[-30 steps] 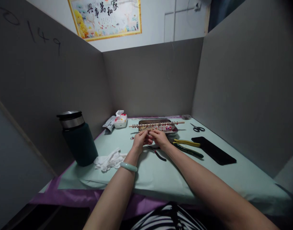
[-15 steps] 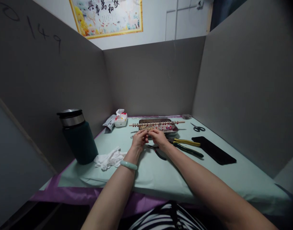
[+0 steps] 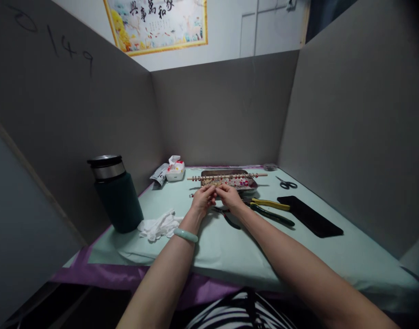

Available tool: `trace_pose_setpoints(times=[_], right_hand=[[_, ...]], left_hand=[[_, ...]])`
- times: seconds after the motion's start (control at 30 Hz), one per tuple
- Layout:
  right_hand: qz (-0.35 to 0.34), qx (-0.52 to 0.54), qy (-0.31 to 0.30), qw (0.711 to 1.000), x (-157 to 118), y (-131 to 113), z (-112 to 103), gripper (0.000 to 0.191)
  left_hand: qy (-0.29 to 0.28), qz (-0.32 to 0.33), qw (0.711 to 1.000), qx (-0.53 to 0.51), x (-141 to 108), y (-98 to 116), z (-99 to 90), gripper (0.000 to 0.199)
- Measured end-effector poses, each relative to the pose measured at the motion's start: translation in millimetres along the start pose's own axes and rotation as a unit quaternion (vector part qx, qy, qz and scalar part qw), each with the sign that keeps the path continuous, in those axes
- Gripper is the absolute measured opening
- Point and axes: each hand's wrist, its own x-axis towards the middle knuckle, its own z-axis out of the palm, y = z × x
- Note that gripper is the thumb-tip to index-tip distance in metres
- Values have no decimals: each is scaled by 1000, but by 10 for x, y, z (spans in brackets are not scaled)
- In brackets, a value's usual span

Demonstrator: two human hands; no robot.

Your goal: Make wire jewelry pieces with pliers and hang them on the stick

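My left hand (image 3: 204, 200) and my right hand (image 3: 229, 196) meet at the fingertips, both closed in a pinch. Whatever they pinch is too small to make out. Just beyond them is a metal tray (image 3: 253, 186) of small beads, red, pink and gold among them. A thin wooden stick (image 3: 230, 177) with several small beaded rings threaded on it lies across the tray. Small pliers (image 3: 231, 221) rest on the cloth under my right wrist. Larger pliers with yellow and green handles (image 3: 271, 214) lie to the right of my right forearm.
On the left stand a dark green flask (image 3: 118, 201) and crumpled white gloves or cloth (image 3: 159, 226). A tissue pack (image 3: 175, 170) sits at the back left. Scissors (image 3: 286, 183) and a black flat pad (image 3: 312, 217) lie at the right. Grey partitions (image 3: 223, 114) enclose the table.
The whole view has shifted slightly, so things appear a little further right. My hands stay together at the fingertips, with only a small change in finger position.
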Motion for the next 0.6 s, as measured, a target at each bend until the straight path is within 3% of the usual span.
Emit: trace_pose_setpoints(times=[0.07, 0.17, 0.23, 0.3, 0.33, 0.5, 0.57, 0.6], right_hand=[[6, 12, 46, 999, 47, 0, -52, 24], [25, 53, 101, 993, 94, -37, -138, 24], [39, 73, 116, 990, 102, -64, -170, 26], [51, 80, 119, 988, 94, -76, -169, 26], [55, 79, 117, 988, 87, -76, -159, 26], [51, 75, 93, 992, 57, -59, -106, 26], [49, 73, 91, 992, 53, -61, -106, 25], [49, 71, 91, 992, 53, -64, -109, 25]], left_hand=[[2, -3, 999, 51, 10, 99, -37, 31], [98, 25, 976, 195, 66, 264, -197, 15], [202, 64, 918, 334, 120, 314, -359, 5], [259, 81, 866, 420, 173, 289, -519, 10], [261, 77, 855, 442, 198, 255, -584, 14], [228, 49, 835, 499, 275, 92, -687, 17], [231, 57, 854, 464, 264, 94, -660, 13], [227, 54, 877, 421, 246, 109, -644, 10]])
